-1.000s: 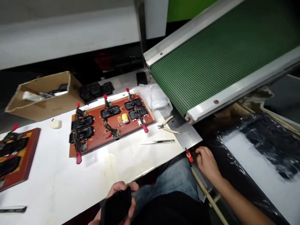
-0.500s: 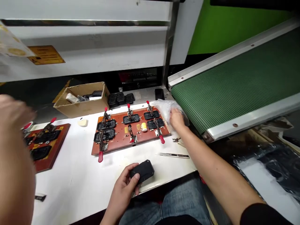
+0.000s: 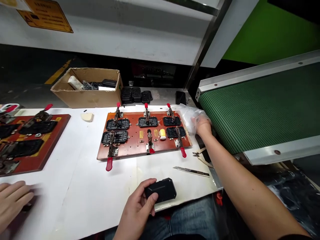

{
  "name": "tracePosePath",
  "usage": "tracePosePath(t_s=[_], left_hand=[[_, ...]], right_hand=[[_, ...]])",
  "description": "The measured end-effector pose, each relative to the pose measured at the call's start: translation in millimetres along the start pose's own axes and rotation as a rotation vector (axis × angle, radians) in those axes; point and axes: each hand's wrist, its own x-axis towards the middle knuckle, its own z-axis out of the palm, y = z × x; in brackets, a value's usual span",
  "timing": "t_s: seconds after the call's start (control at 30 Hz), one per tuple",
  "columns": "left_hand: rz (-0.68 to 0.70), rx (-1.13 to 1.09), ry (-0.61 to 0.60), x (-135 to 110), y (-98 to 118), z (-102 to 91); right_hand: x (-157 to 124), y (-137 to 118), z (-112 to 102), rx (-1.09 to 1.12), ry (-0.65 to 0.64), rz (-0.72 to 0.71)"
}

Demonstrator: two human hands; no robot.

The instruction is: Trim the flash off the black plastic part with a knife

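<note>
My left hand grips a flat black plastic case above the front edge of the white table. My right hand reaches into a clear plastic bag at the table's right side; the film hides its fingertips. Between them and farther back lies a red-brown fixture board with red-handled toggle clamps. Several black plastic covers sit on this board. A small yellow-and-white roll rests among them.
A utility knife and cutting pliers lie at right. A cardboard box and stacked black covers stand behind. The green conveyor borders the right. A second fixture board and a co-worker's hand are at left.
My view has tilted and shifted. My right hand has gone deeper into the plastic bag, while my left still holds the case. The co-worker's hand has come down to the table.
</note>
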Motion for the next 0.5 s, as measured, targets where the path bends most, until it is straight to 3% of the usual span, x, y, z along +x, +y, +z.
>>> tracePosePath(t_s=[0.27,0.5], left_hand=[[0.018,-0.010,0.010,1.4,-0.1,1.1],[0.012,-0.023,0.066,0.1,12.2,2.2]], right_hand=[[-22.5,-9.4,-8.9,0.225,0.094,0.040],[-65.9,-17.0,-39.5,0.549,0.072,0.107]])
